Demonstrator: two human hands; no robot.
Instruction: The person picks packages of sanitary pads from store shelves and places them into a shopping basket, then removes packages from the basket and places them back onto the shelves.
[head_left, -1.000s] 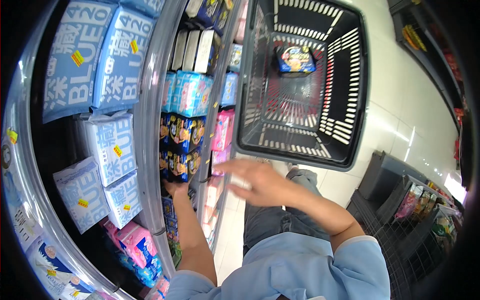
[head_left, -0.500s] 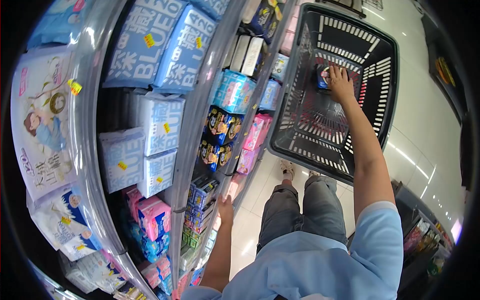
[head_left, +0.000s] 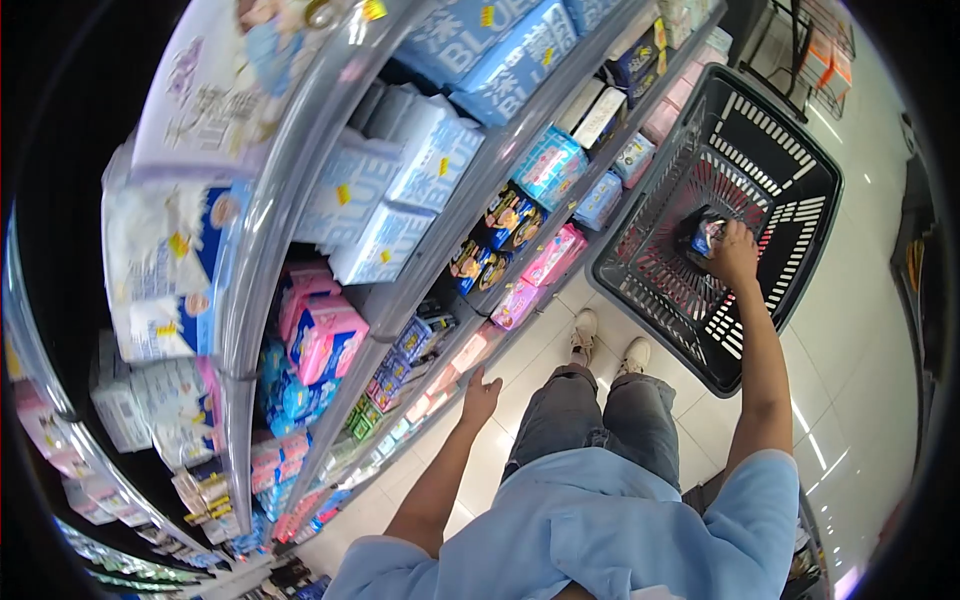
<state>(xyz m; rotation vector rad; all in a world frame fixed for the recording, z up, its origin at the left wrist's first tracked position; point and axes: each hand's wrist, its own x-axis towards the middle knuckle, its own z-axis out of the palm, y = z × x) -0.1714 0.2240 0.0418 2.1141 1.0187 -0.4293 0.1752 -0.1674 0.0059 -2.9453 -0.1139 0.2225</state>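
My right hand (head_left: 737, 256) reaches down into a black slatted shopping basket (head_left: 690, 345), its fingers closed on a dark blue package (head_left: 706, 234) lying on the basket floor. Beside the lower shelves hangs my left hand (head_left: 482, 398), fingers apart, with nothing in it. Matching dark blue and gold packs (head_left: 512, 217) stand on the shelf to the left of the basket, below a light blue pack (head_left: 551, 167).
Shelving with clear front rails (head_left: 262, 250) fills the left side and holds blue-white packs (head_left: 436, 150) and pink packs (head_left: 326, 336). My shoes (head_left: 633, 356) stand on pale floor tiles (head_left: 850, 330). A wire rack (head_left: 822, 60) is at the upper right.
My right hand has gone from beside the shelf into the basket and onto the package. My left hand has come away from the shelf. The view has turned, shifting basket and shelves.
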